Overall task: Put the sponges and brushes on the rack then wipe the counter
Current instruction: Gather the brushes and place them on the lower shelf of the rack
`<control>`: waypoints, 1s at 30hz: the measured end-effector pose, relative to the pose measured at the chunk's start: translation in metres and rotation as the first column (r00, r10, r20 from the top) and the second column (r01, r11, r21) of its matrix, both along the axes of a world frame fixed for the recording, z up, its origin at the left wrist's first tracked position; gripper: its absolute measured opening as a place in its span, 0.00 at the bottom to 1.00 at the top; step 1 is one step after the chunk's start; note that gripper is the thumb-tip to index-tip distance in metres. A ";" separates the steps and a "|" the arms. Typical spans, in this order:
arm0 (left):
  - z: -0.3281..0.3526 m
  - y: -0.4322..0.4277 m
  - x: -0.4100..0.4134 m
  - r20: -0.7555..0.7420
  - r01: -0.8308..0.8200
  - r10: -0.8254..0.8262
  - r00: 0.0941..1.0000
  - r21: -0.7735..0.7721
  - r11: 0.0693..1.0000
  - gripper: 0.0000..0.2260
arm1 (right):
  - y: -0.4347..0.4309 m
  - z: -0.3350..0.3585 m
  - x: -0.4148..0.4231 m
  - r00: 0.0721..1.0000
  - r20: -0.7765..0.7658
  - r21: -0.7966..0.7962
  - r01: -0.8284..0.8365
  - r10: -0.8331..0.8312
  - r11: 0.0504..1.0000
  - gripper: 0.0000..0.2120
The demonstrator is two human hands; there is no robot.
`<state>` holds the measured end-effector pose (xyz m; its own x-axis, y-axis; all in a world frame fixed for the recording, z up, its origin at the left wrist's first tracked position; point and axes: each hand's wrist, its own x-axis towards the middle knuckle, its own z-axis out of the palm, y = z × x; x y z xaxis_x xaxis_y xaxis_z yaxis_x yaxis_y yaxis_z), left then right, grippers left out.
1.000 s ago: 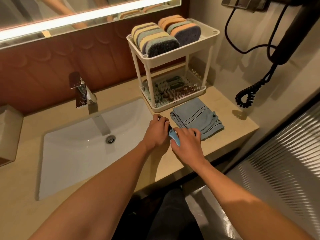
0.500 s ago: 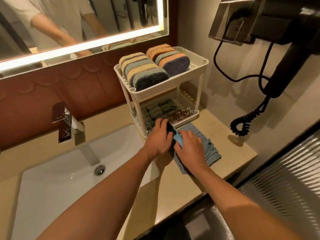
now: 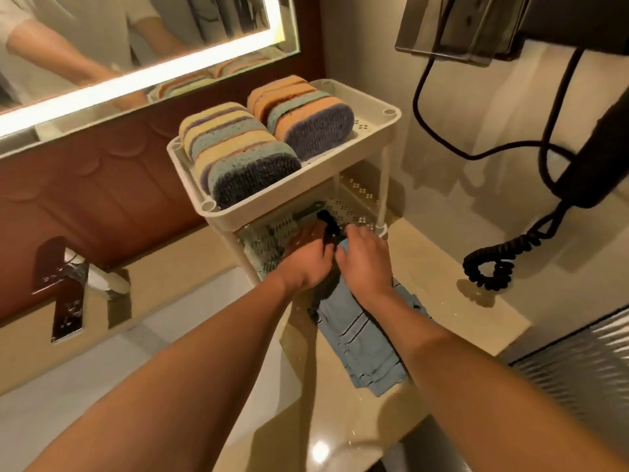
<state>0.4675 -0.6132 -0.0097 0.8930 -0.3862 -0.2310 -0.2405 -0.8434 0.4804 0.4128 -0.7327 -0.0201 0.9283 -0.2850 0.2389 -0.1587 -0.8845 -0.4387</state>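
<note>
The left hand (image 3: 306, 264) and right hand (image 3: 366, 258) are both gripping 1 blue-handled brush (image 3: 329, 223), guiding its black head into the lower shelf of the rack (image 3: 391, 129) (sponges (image 3: 238, 155) are filling the top).

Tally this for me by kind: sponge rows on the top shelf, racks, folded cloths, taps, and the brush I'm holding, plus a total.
Sponge rows: 2
Rack: 1
Folded cloth: 1
Tap: 1
Held brush: 1
Total: 6
</note>
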 end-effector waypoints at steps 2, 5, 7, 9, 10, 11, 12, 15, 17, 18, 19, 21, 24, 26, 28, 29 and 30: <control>-0.007 -0.004 0.014 -0.032 0.006 -0.006 0.999 0.009 1.000 0.19 | 0.000 0.001 0.012 1.000 -0.028 -0.015 0.006 -0.006 1.000 0.11; -0.014 -0.012 0.027 -0.081 -0.011 0.005 0.997 -0.070 0.997 0.11 | -0.002 0.002 0.029 0.995 -0.097 -0.084 0.030 -0.038 0.996 0.09; -0.014 -0.020 0.036 -0.094 -0.030 0.014 0.995 -0.171 0.985 0.10 | -0.009 0.002 0.039 0.992 -0.107 -0.149 0.052 -0.069 0.987 0.09; -0.013 -0.022 0.046 0.029 0.018 -0.013 1.000 -0.179 0.984 0.14 | -0.013 0.001 0.048 0.988 -0.137 -0.191 0.045 -0.072 0.980 0.11; -0.015 -0.021 0.055 0.101 0.045 -0.030 0.994 -0.151 0.988 0.16 | -0.014 0.001 0.053 0.985 -0.158 -0.194 0.036 -0.068 0.980 0.12; -0.015 -0.022 0.061 0.154 0.068 -0.054 0.987 -0.087 0.994 0.18 | -0.014 0.003 0.057 0.980 -0.190 -0.199 0.023 -0.062 0.980 0.13; -0.018 -0.022 0.065 0.187 0.091 -0.088 0.978 -0.008 0.996 0.21 | -0.011 0.004 0.059 0.974 -0.220 -0.211 0.004 -0.052 0.977 0.13; -0.025 -0.023 0.068 0.151 0.133 -0.154 0.977 0.135 0.982 0.28 | -0.002 0.003 0.065 0.973 -0.227 -0.317 -0.041 -0.034 0.947 0.15; -0.026 -0.021 0.070 0.158 0.134 -0.155 0.975 0.139 0.981 0.29 | 0.000 0.000 0.069 0.972 -0.231 -0.353 -0.039 -0.046 0.935 0.15; -0.026 -0.019 0.069 0.154 0.137 -0.160 0.975 0.149 0.979 0.29 | -0.001 -0.002 0.070 0.971 -0.235 -0.363 -0.038 -0.052 0.931 0.15; -0.024 -0.018 0.067 0.141 0.141 -0.166 0.976 0.170 0.975 0.30 | 0.000 -0.001 0.071 0.969 -0.239 -0.367 -0.035 -0.058 0.929 0.15; -0.020 -0.019 0.060 0.146 0.132 -0.158 0.977 0.177 0.975 0.30 | 0.001 -0.001 0.069 0.966 -0.250 -0.393 -0.042 -0.063 0.919 0.16; -0.011 -0.017 0.042 0.182 0.122 -0.150 0.972 0.160 0.980 0.28 | 0.004 0.001 0.058 0.970 -0.239 -0.416 -0.063 -0.043 0.907 0.17; -0.008 -0.009 0.031 0.197 0.146 -0.175 0.965 0.153 0.977 0.23 | 0.006 0.002 0.044 0.970 -0.243 -0.404 -0.093 -0.009 0.910 0.14; -0.005 -0.003 0.012 0.164 0.163 -0.172 0.971 0.067 0.984 0.15 | 0.005 0.004 0.027 0.973 -0.228 -0.388 -0.112 0.023 0.915 0.11; -0.003 -0.001 0.000 0.154 0.174 -0.177 0.972 0.031 0.984 0.14 | 0.003 0.005 0.019 0.977 -0.210 -0.391 -0.126 0.045 0.912 0.11; -0.004 0.001 -0.012 0.166 0.199 -0.199 0.966 0.016 0.980 0.15 | 0.001 0.002 0.010 0.981 -0.179 -0.400 -0.135 0.067 0.906 0.12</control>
